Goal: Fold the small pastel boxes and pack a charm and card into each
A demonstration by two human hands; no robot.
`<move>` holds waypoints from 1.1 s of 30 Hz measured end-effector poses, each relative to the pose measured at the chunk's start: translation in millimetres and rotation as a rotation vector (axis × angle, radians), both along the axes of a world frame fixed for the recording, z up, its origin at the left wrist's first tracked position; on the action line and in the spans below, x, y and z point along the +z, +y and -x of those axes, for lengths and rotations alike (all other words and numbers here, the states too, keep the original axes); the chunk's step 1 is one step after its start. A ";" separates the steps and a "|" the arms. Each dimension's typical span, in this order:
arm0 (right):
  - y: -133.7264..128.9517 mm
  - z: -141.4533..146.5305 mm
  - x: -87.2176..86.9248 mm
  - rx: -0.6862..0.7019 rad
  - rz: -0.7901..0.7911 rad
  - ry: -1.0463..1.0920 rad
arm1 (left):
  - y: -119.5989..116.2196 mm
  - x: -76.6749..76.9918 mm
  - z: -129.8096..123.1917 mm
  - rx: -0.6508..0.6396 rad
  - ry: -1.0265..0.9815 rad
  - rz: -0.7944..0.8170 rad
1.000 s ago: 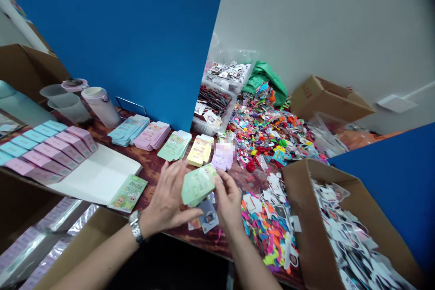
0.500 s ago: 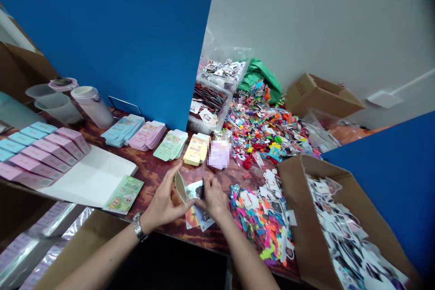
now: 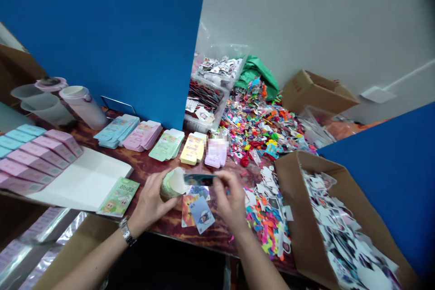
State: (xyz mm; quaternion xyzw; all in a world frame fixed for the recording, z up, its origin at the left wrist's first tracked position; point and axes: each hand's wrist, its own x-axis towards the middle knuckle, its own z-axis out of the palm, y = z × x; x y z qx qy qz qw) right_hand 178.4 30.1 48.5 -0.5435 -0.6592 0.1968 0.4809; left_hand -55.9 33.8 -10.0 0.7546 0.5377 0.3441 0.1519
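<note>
My left hand [image 3: 149,202] grips a small mint-green printed paper box [image 3: 171,184], its open end turned toward my right hand. My right hand [image 3: 231,198] pinches a glossy photo card [image 3: 199,180] by its edge, just right of the box's mouth. Below my hands, a pale blue photo card [image 3: 202,215] and an orange one [image 3: 188,210] lie on the wooden table [image 3: 163,231]. A flat green printed packet [image 3: 118,197] lies nearer my left hand, and a metal watch [image 3: 127,231] circles my left wrist.
Stacks of blue, pink, green and yellow boxes [image 3: 193,148] line the table's back edge. Colourful paper scraps [image 3: 267,217] lie to the right, beside a cardboard box of photo cards [image 3: 292,208]. Plastic bins [image 3: 204,108] and a large scrap heap [image 3: 258,122] stand beyond.
The photo card has moved apart from the green box's mouth, toward the right, in my right hand. The box now stands more upright in my left hand, and the whole scene sits slightly further left.
</note>
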 end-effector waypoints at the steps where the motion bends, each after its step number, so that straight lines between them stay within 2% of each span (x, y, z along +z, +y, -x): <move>1: -2.6 5.8 2.2 0.057 -0.043 -0.085 | -1.0 -1.3 -2.7 -0.012 0.014 -0.010; 4: -10.1 25.5 -6.0 0.213 -0.139 -0.293 | -7.0 -8.4 -12.2 -0.062 0.055 -0.030; 6: -14.8 34.8 -15.4 0.281 -0.147 -0.369 | -11.9 -14.0 -17.7 -0.105 0.071 -0.027; 9: -20.4 34.8 -20.6 0.305 -0.111 -0.349 | -15.4 -17.9 -22.7 -0.137 0.083 -0.031; 11: -21.6 21.0 -19.8 0.288 -0.084 -0.289 | -13.6 -16.6 -23.5 -0.134 0.084 -0.037; 13: -20.5 -5.6 -22.2 0.198 -0.011 -0.269 | -9.7 -13.9 -22.7 -0.126 0.072 -0.039; 15: -19.4 -41.6 -31.4 -0.007 0.143 -0.327 | -5.9 -12.8 -21.3 -0.108 0.055 -0.038; 18: -22.7 -95.1 -54.2 -0.337 0.461 -0.571 | -4.0 -16.0 -21.3 -0.108 0.038 -0.014; 20: -28.2 -118.1 -69.5 -0.436 0.605 -0.668 | -5.1 -19.6 -23.9 -0.122 0.036 0.009; 22: -33.9 -127.9 -81.4 -0.456 0.642 -0.677 | -6.8 -22.0 -27.9 -0.138 0.036 0.033; 26: -37.3 -128.4 -93.3 -0.438 0.565 -0.597 | -8.6 -21.7 -34.4 -0.171 0.028 0.042; 29: -34.7 -132.9 -92.7 -0.419 0.522 -0.525 | -8.7 -20.8 -34.8 -0.173 0.029 0.030; 33: -38.7 -147.0 -79.8 -0.390 0.442 -0.428 | -9.0 -21.1 -32.5 -0.172 0.037 0.029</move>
